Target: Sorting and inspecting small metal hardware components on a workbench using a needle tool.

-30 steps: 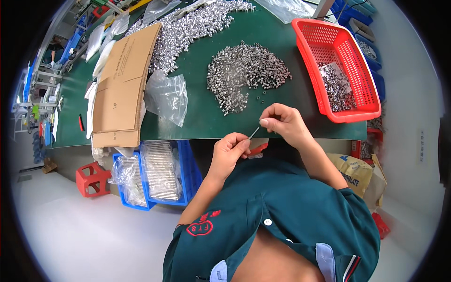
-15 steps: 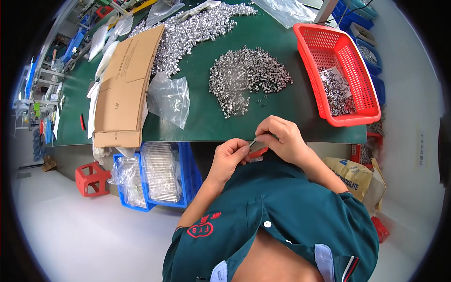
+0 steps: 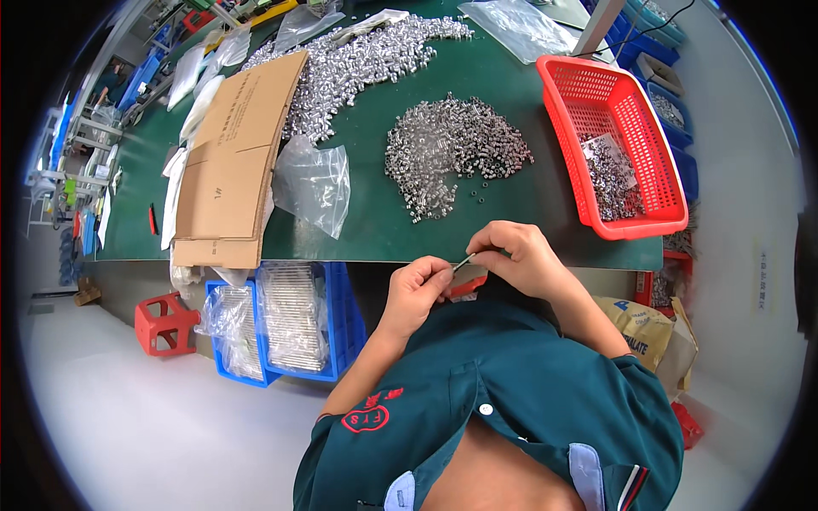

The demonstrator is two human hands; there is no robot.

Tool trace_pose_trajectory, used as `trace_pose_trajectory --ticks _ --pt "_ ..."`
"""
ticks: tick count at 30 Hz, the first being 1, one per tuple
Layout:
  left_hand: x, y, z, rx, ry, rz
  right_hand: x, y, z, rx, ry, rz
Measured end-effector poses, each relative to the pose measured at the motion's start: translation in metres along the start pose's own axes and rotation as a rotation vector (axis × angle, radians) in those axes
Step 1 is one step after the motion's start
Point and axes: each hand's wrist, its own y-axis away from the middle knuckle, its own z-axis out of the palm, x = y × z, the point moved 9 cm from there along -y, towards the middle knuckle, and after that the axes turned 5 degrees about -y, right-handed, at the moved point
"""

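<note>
Green tabletop [image 3: 375,238] stretches ahead of your left hand [image 3: 417,288], which pinches a slim rod [image 3: 464,261]; your right hand [image 3: 515,254] grips its other end, though whether it also holds a piece is hidden. Loose metal pieces [image 3: 460,140] heap beyond both hands, so plenty seems left; others sit in the red basket [image 3: 661,183] to their right.

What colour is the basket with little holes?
The basket is red, best seen in the head view.
</note>
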Motion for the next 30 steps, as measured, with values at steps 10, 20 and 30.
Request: trace_pose_trajectory --ticks 10,20,30 --pt "-0.003 0.0 0.007 -0.137 0.217 -0.106 -0.013 -0.006 0.018 -0.169 0.032 -0.111" --pt "-0.008 -0.003 -0.005 -0.067 0.325 -0.078 0.02 -0.023 -0.023 0.166 0.248 0.003" --pt "-0.013 0.002 -0.006 -0.055 0.299 -0.091 0.036 -0.038 -0.021 0.308 0.63 -0.113"
